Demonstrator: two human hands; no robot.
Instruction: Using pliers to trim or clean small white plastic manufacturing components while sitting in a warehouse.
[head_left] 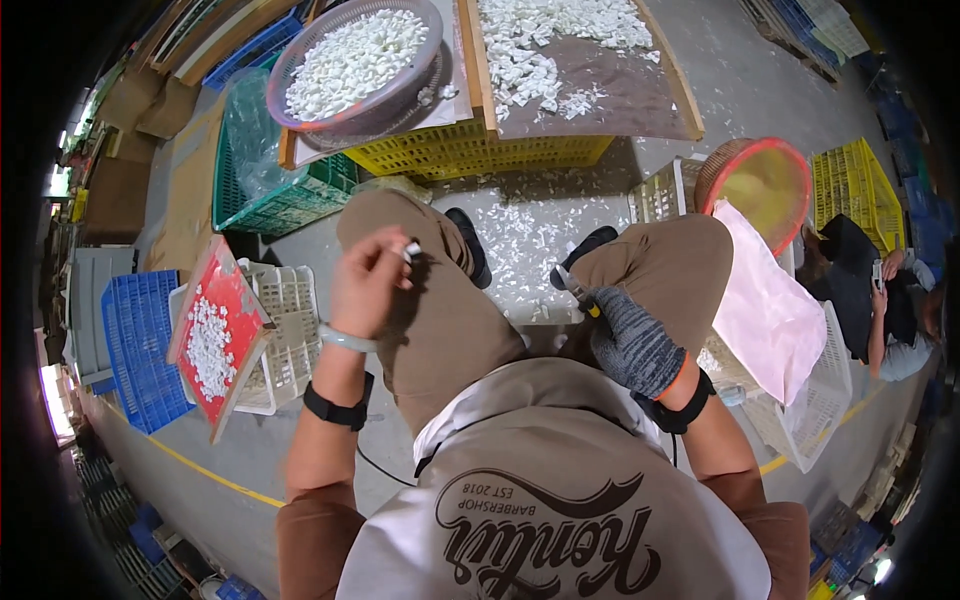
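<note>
White piece (412,249) in left grip (368,278)

Noon lay straight ahead of the seated person (540,430).
At 12 o'clock, a tray (630,95) of pieces (520,75) topped a ventilated crate (480,152), scraps (520,230) littering the floor (725,90) nearer in; at 11, a heaped basin (432,70); at 10, a plastic bag (252,120) in a tub crate (310,192); at 9, a tilted board (243,320) bearing pieces, a lattice crate (290,330) just right; at 2, a round basket (800,180); at 3, a cloth (770,300) over an open crate (825,400).
</note>
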